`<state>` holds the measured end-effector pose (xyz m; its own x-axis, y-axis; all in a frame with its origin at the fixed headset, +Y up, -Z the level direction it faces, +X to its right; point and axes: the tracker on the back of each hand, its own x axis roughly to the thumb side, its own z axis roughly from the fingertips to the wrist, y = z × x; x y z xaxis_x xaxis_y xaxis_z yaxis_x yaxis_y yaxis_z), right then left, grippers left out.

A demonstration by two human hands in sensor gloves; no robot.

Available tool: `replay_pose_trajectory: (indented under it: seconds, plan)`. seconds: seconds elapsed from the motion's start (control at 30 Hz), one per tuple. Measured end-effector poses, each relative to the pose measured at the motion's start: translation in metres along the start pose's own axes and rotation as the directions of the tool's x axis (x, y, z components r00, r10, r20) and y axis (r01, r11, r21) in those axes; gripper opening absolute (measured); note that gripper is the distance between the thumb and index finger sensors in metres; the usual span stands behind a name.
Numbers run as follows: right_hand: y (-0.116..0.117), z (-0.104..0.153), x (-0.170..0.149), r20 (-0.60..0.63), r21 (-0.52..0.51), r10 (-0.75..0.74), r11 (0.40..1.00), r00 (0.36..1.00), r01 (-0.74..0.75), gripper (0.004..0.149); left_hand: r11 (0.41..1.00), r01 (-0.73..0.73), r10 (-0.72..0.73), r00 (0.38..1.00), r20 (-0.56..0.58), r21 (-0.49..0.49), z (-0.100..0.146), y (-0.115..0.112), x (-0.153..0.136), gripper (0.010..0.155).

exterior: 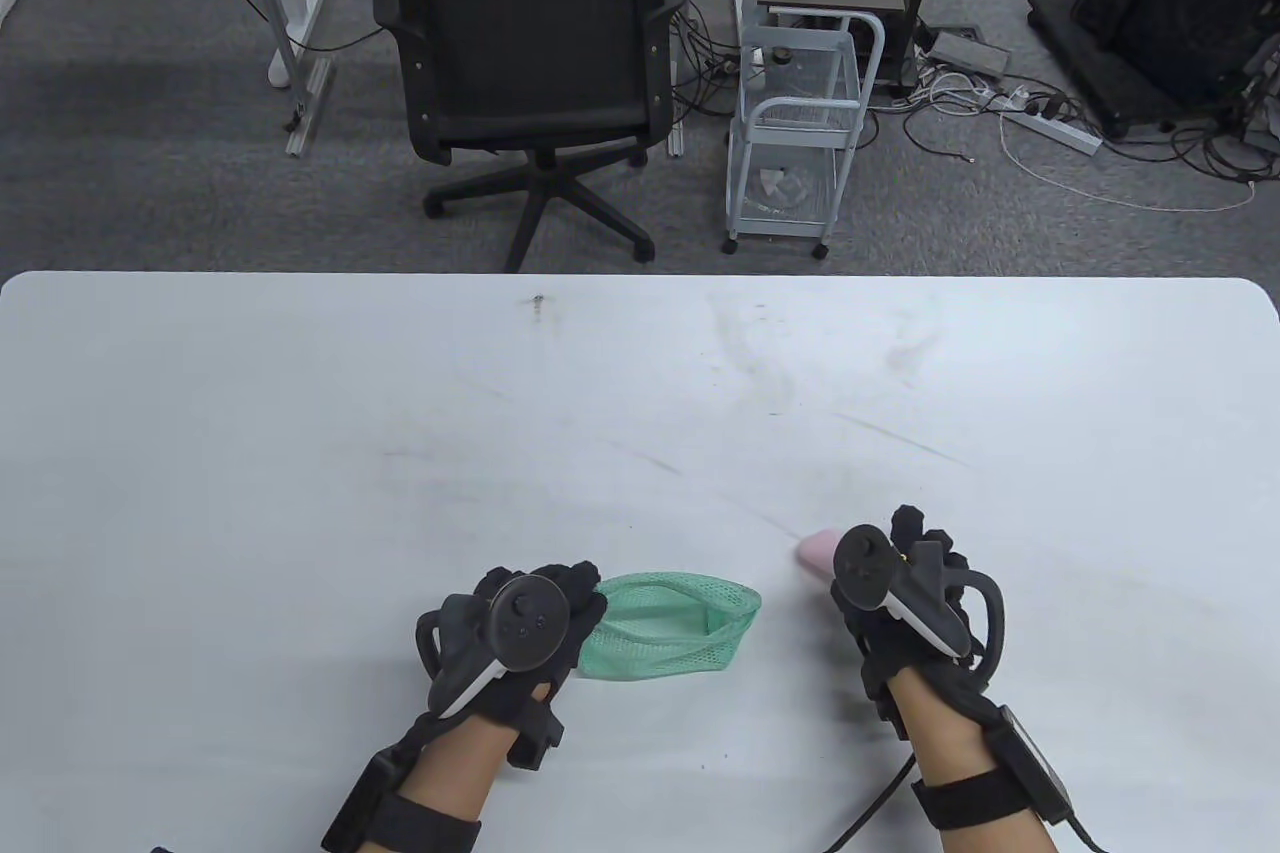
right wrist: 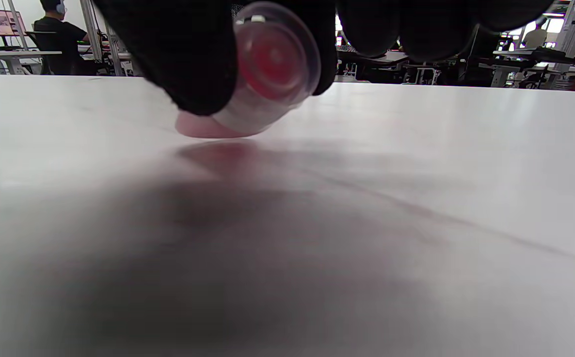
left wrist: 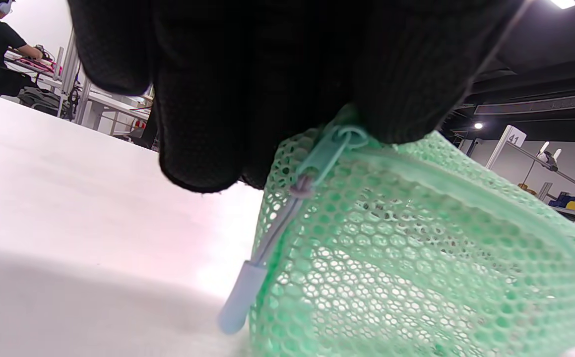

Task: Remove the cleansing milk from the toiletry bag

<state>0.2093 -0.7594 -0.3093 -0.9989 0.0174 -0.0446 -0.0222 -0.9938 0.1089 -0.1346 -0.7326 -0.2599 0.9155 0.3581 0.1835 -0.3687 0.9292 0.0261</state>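
Note:
A green mesh toiletry bag [exterior: 672, 628] lies on the white table [exterior: 400, 433] near the front edge, its mouth open. My left hand [exterior: 560, 608] grips the bag's left end by the zipper; the left wrist view shows the mesh [left wrist: 416, 248] and a pale blue zipper pull [left wrist: 252, 282] under my fingers [left wrist: 208, 109]. My right hand [exterior: 885, 563] holds a pink cleansing milk bottle [exterior: 815, 551] lying on its side, low on the table to the right of the bag. In the right wrist view the bottle's clear cap [right wrist: 275, 62] faces the camera between my fingers [right wrist: 188, 64].
A black office chair [exterior: 530, 63] and a white wire trolley [exterior: 800, 113] stand on the floor beyond the table's far edge. Cables and a power strip [exterior: 1050, 128] lie on the floor at the back right.

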Motion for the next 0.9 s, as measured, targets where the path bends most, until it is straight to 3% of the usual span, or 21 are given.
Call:
replay_pose_trajectory:
  seconds: [0.57,0.9]
  plan:
    - [0.015,-0.005,0.004,-0.011,0.085,0.021,0.996,1.000,-0.020,0.065,1.000,0.003,-0.003,1.000,-0.005,-0.010,0.000,0.000,0.000,0.044]
    - [0.017,-0.006,0.003,-0.002,0.071,-0.019,0.997,1.000,0.019,0.068,1.000,0.004,-0.004,1.000,-0.006,-0.010,-0.001,0.000,0.000,0.044]
